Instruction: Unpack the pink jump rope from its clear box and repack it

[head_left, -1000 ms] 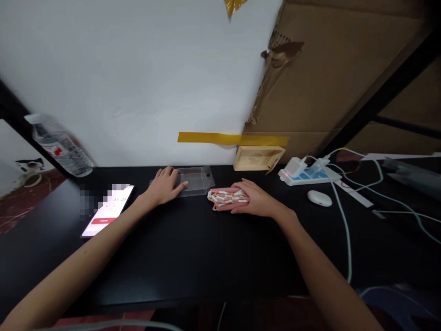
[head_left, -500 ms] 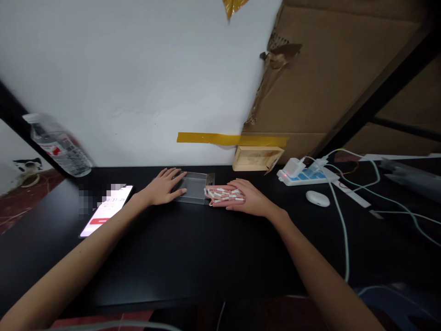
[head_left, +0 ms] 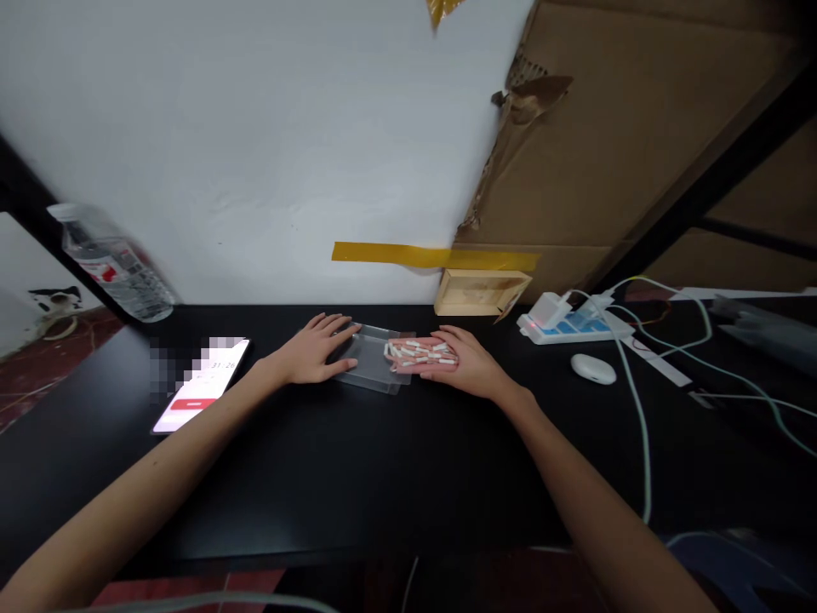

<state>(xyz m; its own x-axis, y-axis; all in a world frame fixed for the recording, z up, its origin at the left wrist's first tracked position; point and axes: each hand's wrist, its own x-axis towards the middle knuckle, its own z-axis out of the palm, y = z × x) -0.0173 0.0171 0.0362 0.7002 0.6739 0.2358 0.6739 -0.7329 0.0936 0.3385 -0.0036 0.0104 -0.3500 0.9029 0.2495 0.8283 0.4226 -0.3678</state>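
Observation:
My left hand point(head_left: 319, 349) lies palm down with its fingers spread, over the left end of a clear plastic box point(head_left: 372, 362) on the black table. Its thumb rests across the top of the box. Fingers and thumb of my right hand point(head_left: 465, 362) close around a bundle of thin pink sticks with white tips point(head_left: 421, 351), perhaps cotton swabs. The bundle lies sideways, white tips showing, its left end over the right end of the box. The palm hides the rest of the sticks.
A phone point(head_left: 204, 387) with a lit screen lies at left, near a plastic bottle point(head_left: 121, 272). Against the back wall leans a shallow wooden tray point(head_left: 480, 294). At right are a power strip point(head_left: 578, 328), a white earbud case point(head_left: 593, 369) and loose cables point(head_left: 631, 400).
The clear box has turned slightly, its right end shifting right and toward me, now reaching the bundle's underside. Both hands keep nearly the same pose. The whole view has shifted a little.

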